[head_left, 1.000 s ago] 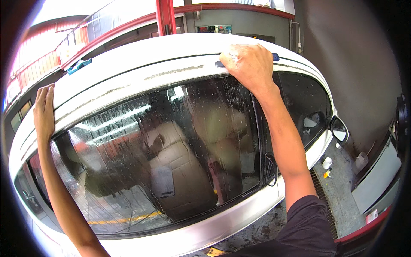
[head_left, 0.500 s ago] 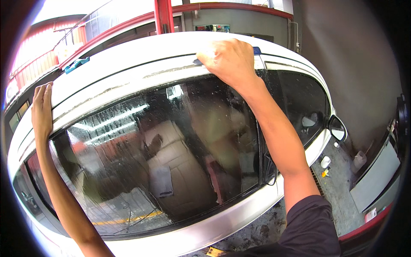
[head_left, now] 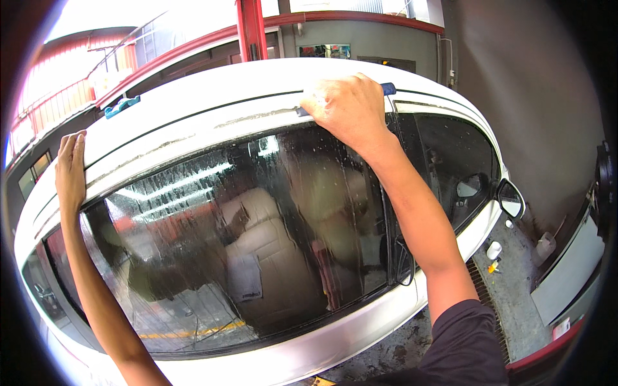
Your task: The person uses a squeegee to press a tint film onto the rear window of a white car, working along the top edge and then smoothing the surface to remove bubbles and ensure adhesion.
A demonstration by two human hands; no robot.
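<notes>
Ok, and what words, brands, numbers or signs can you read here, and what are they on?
None can be read.
Pale sheet seen in the car window: marks too blurred.
White box, lower right: marks too small.
Colourful panel, back wall: too small to make out.

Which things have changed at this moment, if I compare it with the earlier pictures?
The right hand has moved to the left along the roof edge of the white car, and the dark blue tool has gone with it. Nothing was newly grasped or let go. The left hand stays on the roof edge, and the teal object stays on the roof.
</notes>
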